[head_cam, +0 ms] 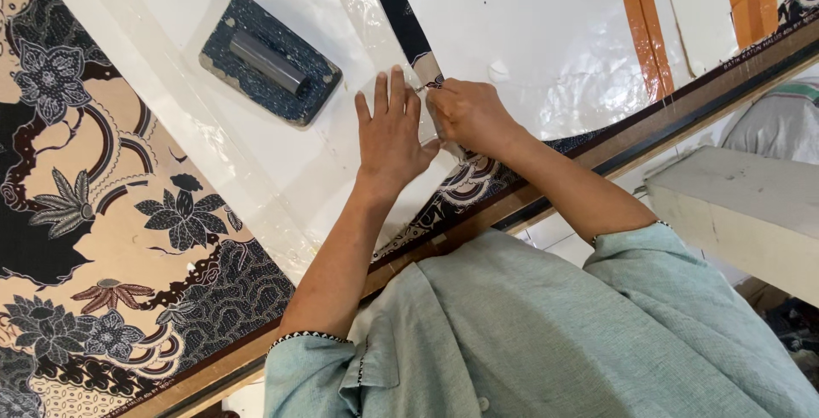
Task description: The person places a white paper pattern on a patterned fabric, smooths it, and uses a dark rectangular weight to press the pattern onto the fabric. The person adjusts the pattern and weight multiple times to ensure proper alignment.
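Head view, looking down over a work table: I am watching the left hand [390, 132] lying flat, fingers spread and palm down, pressing on a white sheet [281, 162] that is covering part of a patterned fabric [111, 239] printed with dark flowers and leaves on a cream ground. Just beside it, the right hand [467, 115] is curling into a loose fist, its fingertips pressed together and pinching something small at the sheet's edge, right where a narrow dark strip of the fabric [401, 21] is showing between this sheet and a second white sheet [529, 34] lying to the right. What exactly the fingertips are pinching I cannot tell, as the hand is hiding it. The two hands are sitting side by side, nearly touching, with the pinch point lying just above the left hand's fingertips. A dark rectangular block with a bar handle [270, 58] is resting on the white sheet up and to the left of the left hand, apart from it. Orange tape strips [644, 26] are running across the far sheet near the upper right. A wooden edge of the table [648, 132] is slanting under the person's forearms, and pale green sleeves [529, 333] are filling the foreground.
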